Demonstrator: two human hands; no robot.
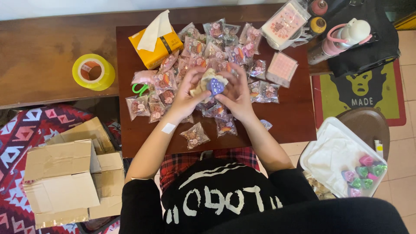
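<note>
Two hands meet above the middle of the dark wooden tabletop (299,117), close together and both clamped on the same small things. The left hand (187,96) grips a pale, crumpled clear packet (207,78) from the left, and the right hand (236,93) pinches a small purple heart-shaped piece (215,86) against it from the right; the piece sits between the fingertips of both hands, touching the packet. A white plaster (168,128) sticks to the left wrist.

Under and around the hands lies a spread of small sealed pink packets (216,43), covering most of the far half of the tabletop and reaching toward the near edge, where one packet (194,135) lies alone just beside the left forearm. An orange tissue box (157,47) stands at the far left corner, and green-handled scissors (139,89) poke out at the left edge of the spread. The right strip of the tabletop and its near edge are mostly bare.

Off the tabletop, a yellow tape roll (93,72) rests on the bench (43,52) to the left, an open cardboard box (65,182) sits on the floor at lower left, and a white tray (333,151) holding more coloured heart pieces (364,173) stands to the right, well apart from the hands.
</note>
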